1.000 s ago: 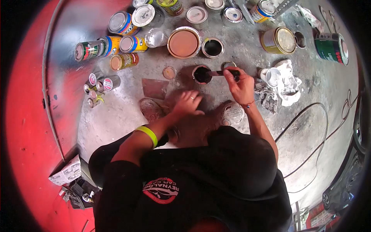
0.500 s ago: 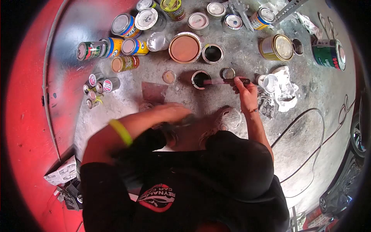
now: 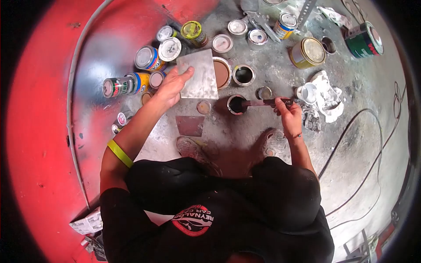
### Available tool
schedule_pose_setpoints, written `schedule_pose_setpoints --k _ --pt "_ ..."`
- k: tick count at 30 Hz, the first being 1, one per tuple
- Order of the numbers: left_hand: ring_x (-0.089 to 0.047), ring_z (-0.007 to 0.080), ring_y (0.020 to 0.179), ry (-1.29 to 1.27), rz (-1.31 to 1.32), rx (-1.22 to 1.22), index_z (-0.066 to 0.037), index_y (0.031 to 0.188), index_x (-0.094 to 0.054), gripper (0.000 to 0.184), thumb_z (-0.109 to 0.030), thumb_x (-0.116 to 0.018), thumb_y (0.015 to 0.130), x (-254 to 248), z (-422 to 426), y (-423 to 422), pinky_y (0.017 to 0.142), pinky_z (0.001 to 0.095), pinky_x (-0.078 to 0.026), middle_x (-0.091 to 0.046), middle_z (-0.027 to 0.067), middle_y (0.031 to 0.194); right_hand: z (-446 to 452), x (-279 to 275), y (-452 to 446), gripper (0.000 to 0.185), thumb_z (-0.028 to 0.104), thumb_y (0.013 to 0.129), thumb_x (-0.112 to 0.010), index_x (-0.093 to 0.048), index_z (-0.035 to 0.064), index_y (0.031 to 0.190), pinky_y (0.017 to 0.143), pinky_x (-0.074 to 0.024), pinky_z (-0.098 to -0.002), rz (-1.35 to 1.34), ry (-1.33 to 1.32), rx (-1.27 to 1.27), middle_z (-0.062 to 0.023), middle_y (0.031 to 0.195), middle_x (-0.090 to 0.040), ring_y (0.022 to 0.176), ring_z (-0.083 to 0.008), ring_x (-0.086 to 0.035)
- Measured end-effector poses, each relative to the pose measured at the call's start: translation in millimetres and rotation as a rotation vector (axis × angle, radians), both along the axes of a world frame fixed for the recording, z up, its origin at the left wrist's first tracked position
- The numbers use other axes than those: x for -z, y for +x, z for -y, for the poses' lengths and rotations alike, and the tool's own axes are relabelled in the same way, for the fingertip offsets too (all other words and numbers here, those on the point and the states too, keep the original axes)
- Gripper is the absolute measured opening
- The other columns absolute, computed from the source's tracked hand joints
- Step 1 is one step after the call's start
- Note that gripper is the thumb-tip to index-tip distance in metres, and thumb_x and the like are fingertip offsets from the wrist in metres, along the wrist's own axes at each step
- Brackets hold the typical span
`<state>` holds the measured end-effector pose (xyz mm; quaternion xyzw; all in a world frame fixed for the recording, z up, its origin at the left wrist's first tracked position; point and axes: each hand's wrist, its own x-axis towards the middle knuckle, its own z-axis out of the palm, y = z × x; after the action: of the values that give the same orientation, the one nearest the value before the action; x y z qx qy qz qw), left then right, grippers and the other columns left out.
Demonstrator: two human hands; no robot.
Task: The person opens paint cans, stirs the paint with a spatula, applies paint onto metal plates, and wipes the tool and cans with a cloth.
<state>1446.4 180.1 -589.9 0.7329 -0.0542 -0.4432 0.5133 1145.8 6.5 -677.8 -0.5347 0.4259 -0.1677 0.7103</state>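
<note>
My left hand grips a flat grey metal plate by its left edge, thumb on top. The plate is held above the floor and covers part of a wide can of reddish-brown paste. A putty knife is in my right hand, its handle between thumb and fingers. The knife's blade reaches left over the rim into a small open can of dark liquid; its tip cannot be made out. Beside the knife stands a small tin. Another open can of dark liquid is just behind.
Several paint cans crowd the back left. A gold can and a green can stand at the right. White cloth lies by a plastic cup. A dark flat sheet and a cable lie on the floor.
My left hand has risen from beside my shoes to the cans at upper left, and the plate now shows in it. My right hand keeps the putty knife at the can. The view has shifted.
</note>
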Motion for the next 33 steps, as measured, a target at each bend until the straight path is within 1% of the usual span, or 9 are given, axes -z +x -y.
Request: schedule_pose_setpoints --k 2,4,6,8,12,20,28,30,33 --pt "-0.059 0.0150 0.109 -0.154 -0.157 -0.018 -0.004 0.126 -0.056 0.031 -0.020 -0.059 0.099 7.6 1.3 -2.4 0.096 0.0320 -0.046 -0.064 0.0058 0.120 0.6 -6.2 -8.0 0.022 0.019 0.093 -0.066 -0.069 -0.0016 0.102 0.064 -0.0445 -0.0246 -0.021 0.016 0.023 -0.0037 0.079 -0.068 0.069 -0.0092 -0.058" --pt "-0.060 0.0138 0.107 -0.169 -0.124 -0.025 -0.006 0.124 -0.058 0.029 -0.022 -0.057 0.100 13.8 4.7 -1.4 0.094 0.0316 -0.048 -0.065 0.0042 0.119 1.9 -16.7 -12.2 0.022 0.018 0.093 -0.066 -0.068 -0.0020 0.102 0.063 -0.0442 -0.0247 0.010 0.062 0.046 -0.0037 0.077 -0.067 0.068 -0.0095 -0.057" --pt "-0.057 0.0155 0.115 -0.111 -0.129 0.060 -0.007 0.130 -0.053 0.036 -0.024 -0.059 0.099 13.0 0.9 2.1 0.098 0.0345 -0.047 -0.060 0.0049 0.125 3.3 -23.9 -12.8 0.021 0.017 0.093 -0.066 -0.068 -0.0020 0.101 0.064 -0.0441 -0.0246 0.008 0.060 0.054 -0.0038 0.075 -0.066 0.068 -0.0097 -0.057" --pt "-0.057 0.0156 0.115 -0.132 -0.100 0.025 -0.007 0.129 -0.054 0.036 -0.025 -0.059 0.099 14.4 -1.6 1.6 0.098 0.0351 -0.047 -0.060 0.0048 0.126 3.0 -28.2 -11.4 0.021 0.017 0.093 -0.066 -0.068 -0.0019 0.101 0.064 -0.0439 -0.0246 0.092 0.078 0.075 -0.0039 0.075 -0.065 0.068 -0.0101 -0.057" --pt "-0.057 0.0172 0.115 -0.161 -0.144 -0.049 -0.007 0.132 -0.052 0.037 -0.026 -0.056 0.100 16.4 -2.5 -2.7 0.099 0.0363 -0.047 -0.059 0.0056 0.126 6.0 -43.9 -6.7 0.017 0.014 0.095 -0.063 -0.068 -0.0006 0.101 0.066 -0.0435 -0.0264 0.166 0.044 0.026 -0.0036 0.077 -0.065 0.069 -0.0120 -0.058" --pt "-0.057 0.0194 0.117 -0.166 -0.269 0.022 -0.009 0.137 -0.044 0.042 -0.027 -0.056 0.100 8.2 14.1 -26.6 0.099 0.0383 -0.047 -0.058 0.0062 0.129 7.9 -85.7 5.1 0.018 0.012 0.093 -0.064 -0.068 -0.0022 0.103 0.069 -0.0437 -0.0265 0.342 0.111 0.040 -0.0041 0.075 -0.066 0.070 -0.0116 -0.058" --pt "-0.058 0.0213 0.118 -0.253 -0.350 0.026 -0.009 0.138 -0.041 0.043 -0.028 -0.052 0.102 -12.8 25.5 -44.6 0.099 0.0420 -0.049 -0.055 0.0065 0.132 8.6 -67.3 10.4 0.018 0.011 0.093 -0.064 -0.067 -0.0026 0.103 0.067 -0.0439 -0.0268 0.347 0.154 0.028 -0.0051 0.078 -0.067 0.070 -0.0119 -0.058" --pt "-0.057 0.0213 0.119 -0.263 -0.356 0.024 -0.009 0.139 -0.041 0.042 -0.028 -0.051 0.102 -5.5 24.1 -40.0 0.100 0.0419 -0.049 -0.055 0.0066 0.132 9.7 -62.9 10.1 0.017 0.011 0.094 -0.064 -0.067 -0.0026 0.103 0.067 -0.0438 -0.0266 0.347 0.164 0.026 -0.0054 0.078 -0.067 0.070 -0.0120 -0.058" --pt "-0.056 0.0214 0.120 -0.265 -0.375 0.005 -0.010 0.139 -0.041 0.042 -0.028 -0.050 0.102 2.0 22.8 -34.3 0.100 0.0416 -0.048 -0.054 0.0066 0.133 11.0 -60.2 11.2 0.017 0.011 0.097 -0.058 -0.066 -0.0025 0.104 0.065 -0.0439 -0.0276 0.343 0.189 0.045 -0.0063 0.079 -0.066 0.071 -0.0142 -0.058"
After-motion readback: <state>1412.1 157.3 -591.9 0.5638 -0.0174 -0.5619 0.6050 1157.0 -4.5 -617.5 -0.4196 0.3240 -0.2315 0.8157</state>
